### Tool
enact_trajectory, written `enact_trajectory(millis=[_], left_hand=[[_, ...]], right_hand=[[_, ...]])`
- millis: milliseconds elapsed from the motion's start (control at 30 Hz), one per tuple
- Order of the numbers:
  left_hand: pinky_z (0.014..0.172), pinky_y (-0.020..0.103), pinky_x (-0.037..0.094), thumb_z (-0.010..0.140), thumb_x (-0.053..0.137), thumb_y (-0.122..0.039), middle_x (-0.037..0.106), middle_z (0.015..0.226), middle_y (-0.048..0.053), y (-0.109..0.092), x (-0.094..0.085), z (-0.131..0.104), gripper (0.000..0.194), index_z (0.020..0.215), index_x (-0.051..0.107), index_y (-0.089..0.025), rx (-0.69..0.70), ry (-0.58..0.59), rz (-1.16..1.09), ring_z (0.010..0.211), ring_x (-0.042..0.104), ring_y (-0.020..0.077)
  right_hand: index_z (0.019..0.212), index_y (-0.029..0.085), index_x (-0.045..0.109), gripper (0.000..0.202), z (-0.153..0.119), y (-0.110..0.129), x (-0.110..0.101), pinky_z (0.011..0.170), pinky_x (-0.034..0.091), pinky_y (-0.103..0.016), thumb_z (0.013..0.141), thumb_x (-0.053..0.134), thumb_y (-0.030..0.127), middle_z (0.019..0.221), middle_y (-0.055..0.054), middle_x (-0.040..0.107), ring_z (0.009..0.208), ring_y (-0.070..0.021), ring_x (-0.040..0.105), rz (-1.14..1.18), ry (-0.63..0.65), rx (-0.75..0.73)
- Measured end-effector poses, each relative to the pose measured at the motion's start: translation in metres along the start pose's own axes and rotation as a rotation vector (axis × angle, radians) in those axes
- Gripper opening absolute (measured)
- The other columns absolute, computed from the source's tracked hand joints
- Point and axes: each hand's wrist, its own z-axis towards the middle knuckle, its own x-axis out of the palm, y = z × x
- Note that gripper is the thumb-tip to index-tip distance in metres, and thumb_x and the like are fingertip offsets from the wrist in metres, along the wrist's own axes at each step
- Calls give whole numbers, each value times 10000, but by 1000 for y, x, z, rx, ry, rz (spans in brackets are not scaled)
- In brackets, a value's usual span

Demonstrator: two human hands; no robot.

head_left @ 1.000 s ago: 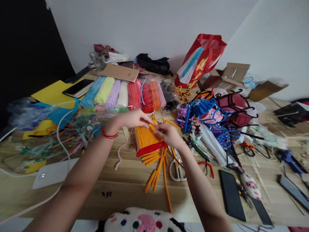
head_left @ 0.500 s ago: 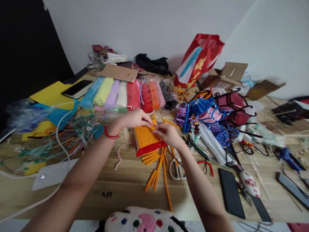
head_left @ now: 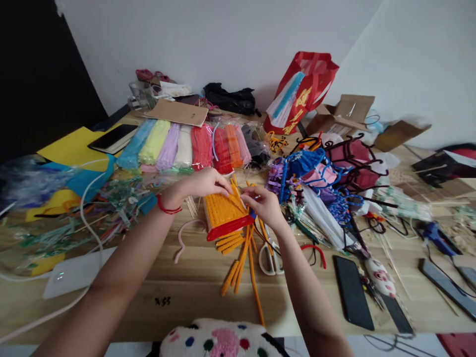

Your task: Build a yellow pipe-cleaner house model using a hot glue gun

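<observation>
Positioning an orange strip, apparently, the left hand and right hand curl narrowly over the red-edged orange panel on the surface, grips unclear, careful alignment seemingly needed next.

Forearms extended, angled inward, left fingers bent downward, right fingers curled nearby
</observation>
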Motion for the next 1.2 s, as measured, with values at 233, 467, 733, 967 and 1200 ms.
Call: enact_trajectory(millis=[233,467,733,967,1200], left_hand=[[809,263,527,789,645,-242,745,1002,66,-6,1,-5,254,1022,717,-174,-33,-63,-239,911,692,185],[889,312,516,813,637,-397,743,994,82,35,7,-33,305,975,724,-153,-112,-460,-274,951,675,202],[893,327,501,824,608,-478,739,1019,81,55,42,-57,373,971,732,-158,-235,-562,-271,958,662,219],[847,322,514,822,573,-562,732,1042,67,57,54,-57,457,997,721,-167,-261,-625,-407,981,648,230],[886,338,506,811,598,-552,715,1097,91,61,57,-57,470,1041,710,-158,-264,-640,-506,1030,638,242]], right_hand=[[1140,156,622,500,5,19,33,732,477,-304,730,749,413,931,-83,711,794,-201,643,-189,68,-4],[1136,196,620,356,17,15,53,733,487,-295,809,682,322,850,-49,701,746,-185,649,-195,48,-5],[925,182,689,149,19,20,52,784,478,-300,884,557,240,920,-92,705,833,-205,652,-327,135,-123],[933,202,680,150,24,22,54,740,475,-282,887,546,250,870,-51,724,781,-192,660,-246,106,-111],[925,197,710,163,27,24,56,768,469,-283,868,565,243,897,-53,732,821,-197,657,-204,114,-157]])
